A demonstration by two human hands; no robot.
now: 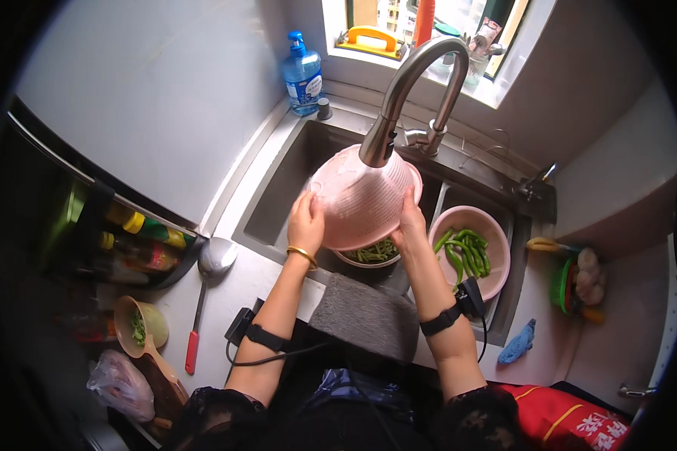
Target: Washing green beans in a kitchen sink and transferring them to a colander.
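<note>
Both my hands grip a pink plastic colander (366, 214) by its rim, under the spout of the pull-down faucet (379, 138). My left hand (306, 222) is on its left side, and my right hand (410, 219) on its right. Water spreads from the spout over the colander, which is tilted. Partly hidden below it, a round container of green beans (375, 252) sits in the larger basin of the sink (276, 191). A second pink colander (505, 248) with several long green peppers (469, 251) stands in the smaller basin to the right.
A grey cloth (366, 315) hangs over the sink's front edge. Left on the counter lie a ladle (194, 315) and a pot of chopped greens (152, 324). A blue pump bottle (303, 79) stands behind the sink. At right are a blue rag (517, 341) and a green basket (564, 290).
</note>
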